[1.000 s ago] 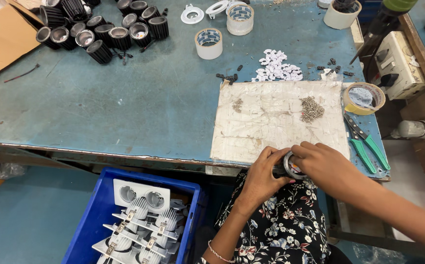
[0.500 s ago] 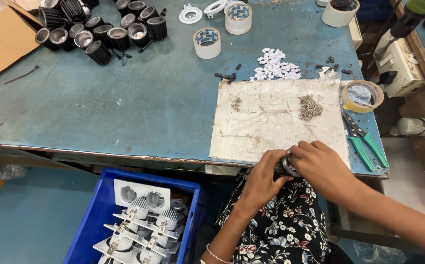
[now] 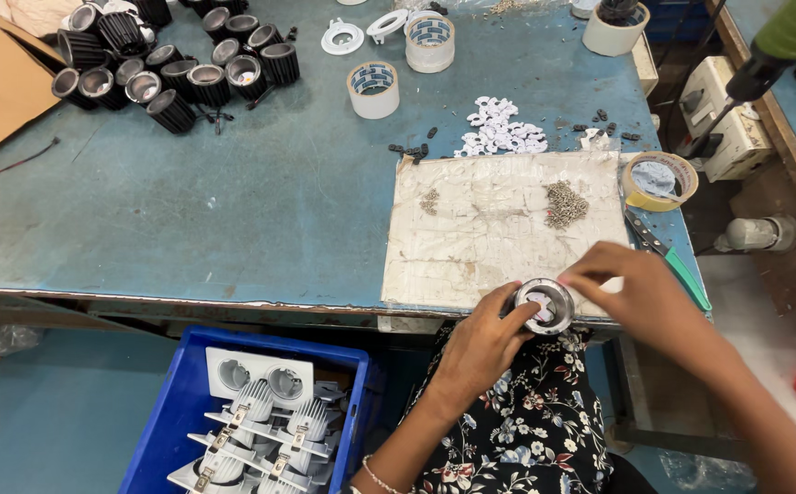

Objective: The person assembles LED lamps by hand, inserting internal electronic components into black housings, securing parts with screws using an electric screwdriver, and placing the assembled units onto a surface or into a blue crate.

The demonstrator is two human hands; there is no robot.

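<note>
Head view: round lamp housing (image 3: 544, 306) at near desk (image 3: 233, 210) edge, open face upward, on worn white mat (image 3: 499, 229). Left hand (image 3: 480, 348) gripping from below-left; right hand (image 3: 640, 293) fingers (image 3: 581, 273) pinching its upper-right rim. Screw pile (image 3: 564, 203) beyond.

Left hand (image 3: 482, 346) reaches in from 6 o'clock, fingers curled in a grip. Right hand (image 3: 640, 295) enters from 4 o'clock, fingertips pinched, forearm extended.
</note>
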